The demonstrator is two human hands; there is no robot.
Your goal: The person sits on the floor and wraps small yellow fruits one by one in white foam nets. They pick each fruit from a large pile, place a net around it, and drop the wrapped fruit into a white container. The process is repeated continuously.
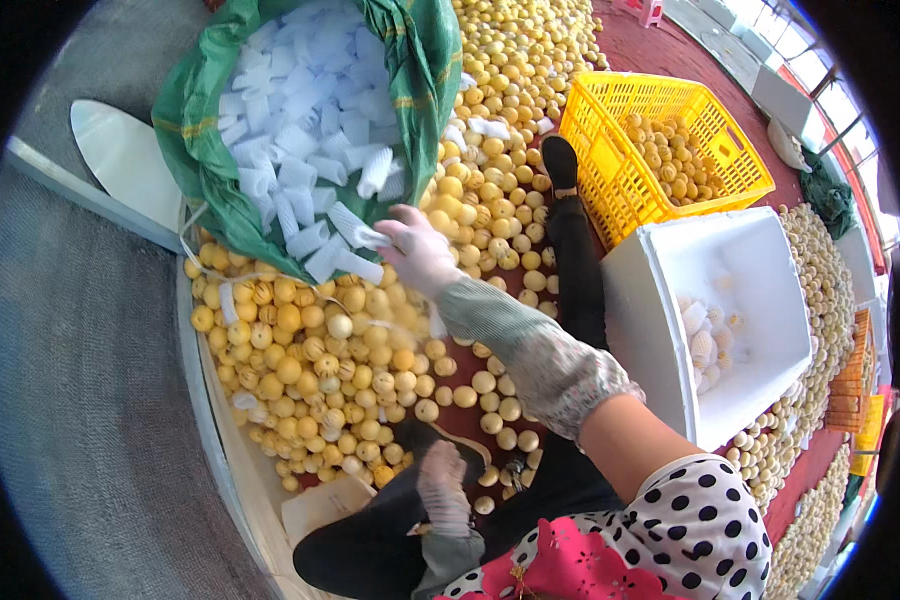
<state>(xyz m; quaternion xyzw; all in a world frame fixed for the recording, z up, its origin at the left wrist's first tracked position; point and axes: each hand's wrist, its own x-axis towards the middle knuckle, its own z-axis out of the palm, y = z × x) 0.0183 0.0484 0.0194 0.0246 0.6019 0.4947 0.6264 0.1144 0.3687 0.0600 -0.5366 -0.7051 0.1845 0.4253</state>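
Note:
My right hand (420,253) reaches to the lower right edge of a green woven sack (435,75). Its fingers pinch the end of a white foam mesh sleeve (349,222). Many more white foam sleeves (300,82) fill the sack. Closer to my body, my left hand (442,472) is held over my dark-clad legs, above a shoe; its fingers are blurred and I cannot tell whether it holds anything. Round yellow fruits (292,360), some with brown streaks, lie in a heap between the sack and my legs.
A white foam box (630,315) holding sleeved fruits stands at the right, touching a yellow plastic crate (615,172) of fruits. Further piles of pale fruits (810,247) and an orange basket (849,375) lie beyond. A grey ledge (195,360) runs along the left. Red flooring (645,45) shows behind.

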